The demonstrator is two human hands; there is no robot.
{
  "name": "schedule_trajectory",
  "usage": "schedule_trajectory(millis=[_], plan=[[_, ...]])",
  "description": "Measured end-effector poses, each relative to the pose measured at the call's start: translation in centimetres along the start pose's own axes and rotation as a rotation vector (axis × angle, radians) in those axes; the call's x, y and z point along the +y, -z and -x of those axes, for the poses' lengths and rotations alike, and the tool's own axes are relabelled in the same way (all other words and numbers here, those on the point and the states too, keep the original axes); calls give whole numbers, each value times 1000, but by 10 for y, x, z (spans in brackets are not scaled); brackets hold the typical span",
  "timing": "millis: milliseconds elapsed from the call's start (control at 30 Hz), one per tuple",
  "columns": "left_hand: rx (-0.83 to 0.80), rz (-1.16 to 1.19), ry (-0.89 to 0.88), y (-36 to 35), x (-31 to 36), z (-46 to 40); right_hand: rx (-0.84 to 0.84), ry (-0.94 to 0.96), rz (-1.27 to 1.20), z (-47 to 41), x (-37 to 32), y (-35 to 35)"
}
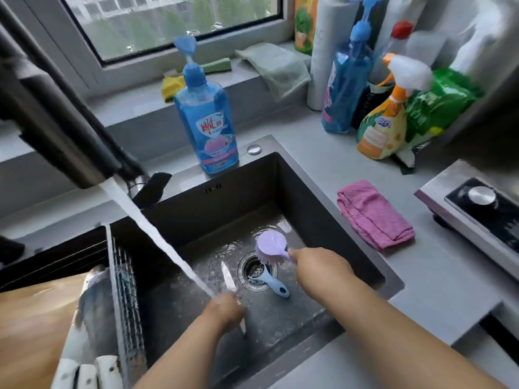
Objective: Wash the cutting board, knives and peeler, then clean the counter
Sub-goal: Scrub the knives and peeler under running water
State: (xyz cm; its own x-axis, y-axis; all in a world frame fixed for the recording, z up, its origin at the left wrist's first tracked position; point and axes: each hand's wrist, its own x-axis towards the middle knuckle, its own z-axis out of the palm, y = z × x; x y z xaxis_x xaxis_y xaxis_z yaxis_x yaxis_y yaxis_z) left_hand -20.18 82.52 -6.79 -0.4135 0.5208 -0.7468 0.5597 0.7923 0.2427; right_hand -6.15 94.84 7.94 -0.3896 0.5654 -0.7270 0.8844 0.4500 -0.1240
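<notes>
left hand (226, 311) grips knife (229, 277) under water stream | right hand (318, 266) holds purple brush (271, 245) over drain

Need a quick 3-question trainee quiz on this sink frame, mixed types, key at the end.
1. True or false: the faucet is off.
2. Which object does the right hand hold?
A. pink cloth
B. purple brush
C. soap bottle
3. Fill in: the blue peeler lies on the sink floor beside the ____.

Key:
1. False; water streams onto the left hand, which holds a knife.
2. B
3. drain
</notes>
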Motion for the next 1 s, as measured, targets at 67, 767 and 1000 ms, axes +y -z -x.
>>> schedule_trajectory(millis=[67,767,1000], plan=[[-100,-53,-4,-11,4,-8,-31,8,-15,-3,5,2],[-73,-87,26,-23,-14,-23,77,81,56,-7,0,-15],[-87,-33,137,-30,-10,-28,76,91,77,-12,-3,-22]])
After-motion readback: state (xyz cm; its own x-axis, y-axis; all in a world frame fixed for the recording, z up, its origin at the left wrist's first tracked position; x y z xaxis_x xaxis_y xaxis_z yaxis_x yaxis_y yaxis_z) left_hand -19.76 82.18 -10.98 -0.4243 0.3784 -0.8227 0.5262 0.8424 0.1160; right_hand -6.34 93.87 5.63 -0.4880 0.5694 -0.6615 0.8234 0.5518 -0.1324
